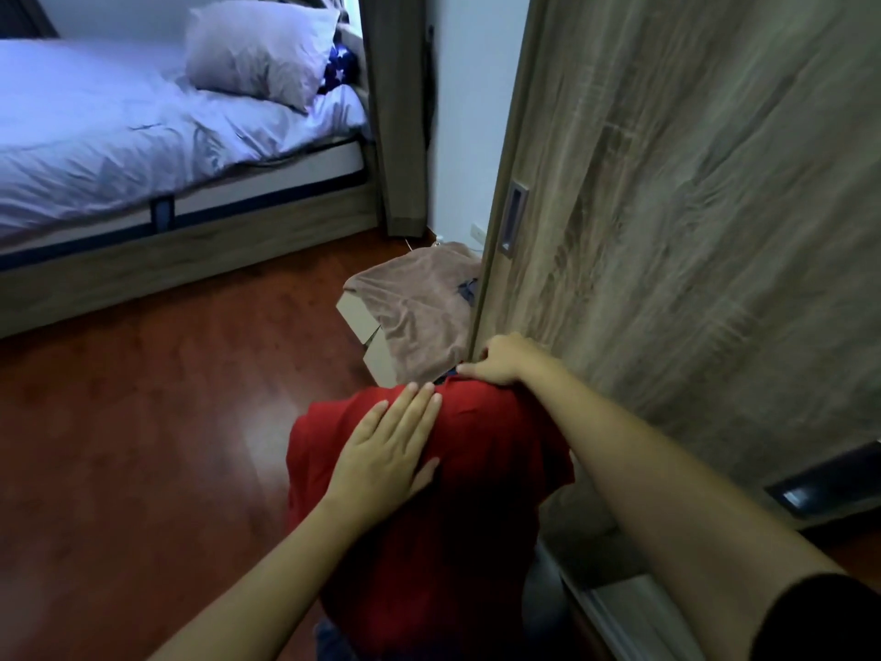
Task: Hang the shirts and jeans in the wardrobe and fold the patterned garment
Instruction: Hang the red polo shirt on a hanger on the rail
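The red shirt [457,508] hangs straight ahead, its long axis running from 6 to 12 o'clock, with the left hand [388,446] pressed flat on it, fingers straight, at 10 o'clock. The right hand [500,360] curls round its top end at 12 o'clock, and is the nearer of the hands to the wardrobe door [691,231] at 2 o'clock.

Two hands: left hand [391,441], right hand [498,360]. One red shirt [486,469] at six o'clock, one pillow [257,50] at eleven, one bed [95,126] at ten, one box [362,322] at twelve, one sliding door [691,207] at three.
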`<action>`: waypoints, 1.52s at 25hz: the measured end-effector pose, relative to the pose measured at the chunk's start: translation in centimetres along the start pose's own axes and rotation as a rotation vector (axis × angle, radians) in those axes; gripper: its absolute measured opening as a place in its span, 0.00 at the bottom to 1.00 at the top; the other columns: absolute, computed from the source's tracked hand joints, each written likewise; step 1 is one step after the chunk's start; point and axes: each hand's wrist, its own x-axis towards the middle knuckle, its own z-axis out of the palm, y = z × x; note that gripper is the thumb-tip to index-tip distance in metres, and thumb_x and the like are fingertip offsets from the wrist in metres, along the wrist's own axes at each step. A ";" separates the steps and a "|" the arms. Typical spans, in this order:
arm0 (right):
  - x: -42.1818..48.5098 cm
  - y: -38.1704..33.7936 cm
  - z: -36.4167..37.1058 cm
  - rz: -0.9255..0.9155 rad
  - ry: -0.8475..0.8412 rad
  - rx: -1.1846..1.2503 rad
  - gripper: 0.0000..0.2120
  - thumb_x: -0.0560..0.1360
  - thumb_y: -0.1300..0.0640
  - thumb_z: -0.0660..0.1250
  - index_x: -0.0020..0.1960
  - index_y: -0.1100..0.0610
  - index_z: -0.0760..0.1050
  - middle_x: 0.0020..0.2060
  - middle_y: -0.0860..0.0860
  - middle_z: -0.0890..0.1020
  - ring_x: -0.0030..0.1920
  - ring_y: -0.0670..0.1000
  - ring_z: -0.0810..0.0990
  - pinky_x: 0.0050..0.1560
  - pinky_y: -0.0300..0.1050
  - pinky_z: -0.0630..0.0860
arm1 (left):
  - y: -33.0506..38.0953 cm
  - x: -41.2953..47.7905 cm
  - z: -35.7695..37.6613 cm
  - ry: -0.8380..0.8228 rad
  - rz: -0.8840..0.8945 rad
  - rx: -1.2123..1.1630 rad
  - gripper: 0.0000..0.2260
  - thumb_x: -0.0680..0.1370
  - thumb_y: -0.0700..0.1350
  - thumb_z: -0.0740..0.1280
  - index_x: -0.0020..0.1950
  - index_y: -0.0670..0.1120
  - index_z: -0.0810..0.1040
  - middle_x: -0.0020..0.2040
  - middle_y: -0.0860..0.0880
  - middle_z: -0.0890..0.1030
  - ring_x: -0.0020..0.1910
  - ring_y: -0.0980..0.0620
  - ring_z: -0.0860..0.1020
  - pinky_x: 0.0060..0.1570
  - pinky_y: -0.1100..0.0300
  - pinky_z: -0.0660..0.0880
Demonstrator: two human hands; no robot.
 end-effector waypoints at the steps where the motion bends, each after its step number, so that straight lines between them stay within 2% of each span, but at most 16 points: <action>1: 0.4 -0.2 0.1 -0.010 -0.038 -0.021 0.25 0.70 0.36 0.64 0.58 0.52 0.78 0.62 0.55 0.78 0.60 0.58 0.76 0.62 0.52 0.73 | 0.1 -0.1 0.0 0.002 0.001 -0.007 0.30 0.74 0.58 0.58 0.72 0.43 0.64 0.70 0.45 0.71 0.69 0.48 0.70 0.66 0.53 0.60; 3: 0.7 0.0 0.3 -0.028 0.032 0.051 0.16 0.71 0.43 0.66 0.51 0.52 0.80 0.57 0.55 0.81 0.57 0.58 0.78 0.60 0.52 0.75 | 0.2 0.0 -0.1 -0.014 0.007 -0.018 0.30 0.74 0.58 0.57 0.72 0.43 0.63 0.71 0.45 0.70 0.69 0.48 0.70 0.66 0.53 0.60; 6: -1.2 -0.5 0.7 -0.057 0.518 0.363 0.11 0.77 0.51 0.61 0.52 0.55 0.77 0.54 0.55 0.81 0.54 0.58 0.78 0.55 0.50 0.74 | 0.1 0.2 -1.0 -0.055 -0.013 -0.064 0.30 0.74 0.59 0.57 0.72 0.44 0.65 0.71 0.46 0.70 0.69 0.49 0.70 0.66 0.54 0.58; 8: -3.7 -1.2 0.3 -0.178 0.765 0.676 0.09 0.78 0.55 0.58 0.51 0.59 0.74 0.49 0.53 0.79 0.50 0.53 0.77 0.52 0.46 0.72 | 0.6 0.9 -2.6 0.004 -0.163 -0.357 0.29 0.75 0.59 0.58 0.71 0.45 0.66 0.71 0.47 0.69 0.69 0.50 0.68 0.67 0.56 0.60; 11: -8.5 -1.6 0.3 -0.410 0.887 0.905 0.05 0.78 0.58 0.56 0.48 0.55 0.70 0.42 0.45 0.75 0.44 0.37 0.73 0.49 0.31 0.68 | 0.4 4.1 -6.2 0.140 -0.555 -0.948 0.27 0.76 0.54 0.59 0.72 0.44 0.63 0.71 0.46 0.66 0.71 0.50 0.64 0.70 0.55 0.60; 14: -13.0 -1.0 0.7 -0.541 0.971 0.907 0.07 0.78 0.62 0.57 0.47 0.51 0.69 0.41 0.42 0.73 0.44 0.36 0.73 0.48 0.27 0.67 | -1.7 8.3 -8.1 -0.065 -0.331 -0.828 0.30 0.74 0.46 0.66 0.75 0.47 0.59 0.77 0.47 0.51 0.74 0.53 0.50 0.71 0.56 0.50; 16: -15.4 -0.6 0.3 -0.571 1.003 0.954 0.10 0.78 0.61 0.57 0.47 0.46 0.68 0.41 0.44 0.74 0.43 0.38 0.74 0.48 0.29 0.68 | -2.1 9.9 -8.1 -0.342 -0.130 -0.684 0.27 0.72 0.50 0.67 0.71 0.48 0.68 0.76 0.45 0.57 0.74 0.48 0.55 0.72 0.48 0.55; 17: -16.6 -0.3 -0.3 -0.573 1.012 0.989 0.09 0.78 0.59 0.57 0.47 0.45 0.68 0.41 0.44 0.74 0.43 0.39 0.74 0.47 0.31 0.69 | -2.0 10.1 -8.2 -0.348 -0.122 -0.666 0.22 0.72 0.52 0.65 0.65 0.47 0.74 0.71 0.42 0.68 0.70 0.44 0.65 0.63 0.46 0.67; 19: -18.9 0.8 -1.2 -0.587 1.006 1.037 0.05 0.76 0.54 0.57 0.46 0.45 0.69 0.40 0.45 0.74 0.40 0.42 0.74 0.42 0.34 0.70 | -1.4 10.1 -10.0 -0.051 -0.268 -0.769 0.13 0.73 0.46 0.63 0.53 0.42 0.79 0.52 0.41 0.81 0.53 0.41 0.78 0.50 0.57 0.71; 21: -21.1 2.1 -1.8 -0.626 0.967 0.988 0.05 0.72 0.53 0.59 0.46 0.49 0.71 0.41 0.46 0.74 0.38 0.42 0.73 0.40 0.33 0.69 | -0.5 10.7 -13.6 0.252 -0.334 -0.799 0.12 0.70 0.41 0.62 0.50 0.42 0.80 0.47 0.43 0.84 0.47 0.46 0.81 0.46 0.58 0.72; 23: -23.4 2.7 -2.1 -0.609 0.925 0.837 0.15 0.67 0.51 0.62 0.53 0.52 0.70 0.48 0.48 0.72 0.49 0.43 0.74 0.51 0.32 0.70 | 1.2 11.5 -18.7 0.355 -0.220 -0.796 0.14 0.69 0.43 0.61 0.50 0.44 0.81 0.44 0.45 0.84 0.44 0.49 0.81 0.47 0.56 0.74; 27: -27.7 2.7 -1.9 -0.460 0.829 0.653 0.34 0.63 0.44 0.71 0.62 0.53 0.60 0.57 0.51 0.71 0.56 0.47 0.74 0.57 0.38 0.72 | 7.1 10.8 -25.7 0.291 0.032 -0.680 0.08 0.69 0.46 0.67 0.43 0.42 0.80 0.37 0.45 0.82 0.39 0.45 0.80 0.40 0.56 0.72; 29: -30.6 2.9 -2.2 -0.393 0.941 0.717 0.30 0.65 0.50 0.72 0.60 0.55 0.60 0.53 0.52 0.74 0.51 0.50 0.76 0.53 0.41 0.73 | 9.2 9.4 -28.4 0.305 0.062 -0.670 0.06 0.70 0.43 0.69 0.41 0.40 0.79 0.35 0.45 0.81 0.37 0.45 0.79 0.38 0.58 0.68; 33: -39.0 4.9 -5.4 -0.344 1.305 0.726 0.19 0.67 0.61 0.59 0.58 0.60 0.65 0.47 0.55 0.76 0.47 0.56 0.77 0.48 0.51 0.73 | 13.2 6.3 -32.4 0.283 0.151 -0.575 0.05 0.71 0.40 0.69 0.46 0.43 0.79 0.41 0.44 0.82 0.42 0.44 0.79 0.38 0.58 0.68; 36: -44.7 7.8 -7.6 -0.219 1.407 0.678 0.15 0.68 0.62 0.56 0.54 0.59 0.66 0.47 0.57 0.77 0.47 0.58 0.76 0.45 0.48 0.69 | 14.6 2.8 -29.9 0.067 0.014 -0.391 0.09 0.74 0.41 0.65 0.54 0.45 0.76 0.52 0.42 0.80 0.52 0.41 0.78 0.45 0.52 0.71; 38: -48.1 10.4 -8.0 -0.053 1.433 0.520 0.12 0.69 0.62 0.59 0.53 0.56 0.67 0.50 0.55 0.75 0.51 0.58 0.75 0.45 0.47 0.67 | 14.6 0.3 -28.7 -0.050 -0.068 -0.464 0.14 0.73 0.37 0.63 0.58 0.45 0.76 0.54 0.39 0.80 0.55 0.39 0.78 0.49 0.51 0.72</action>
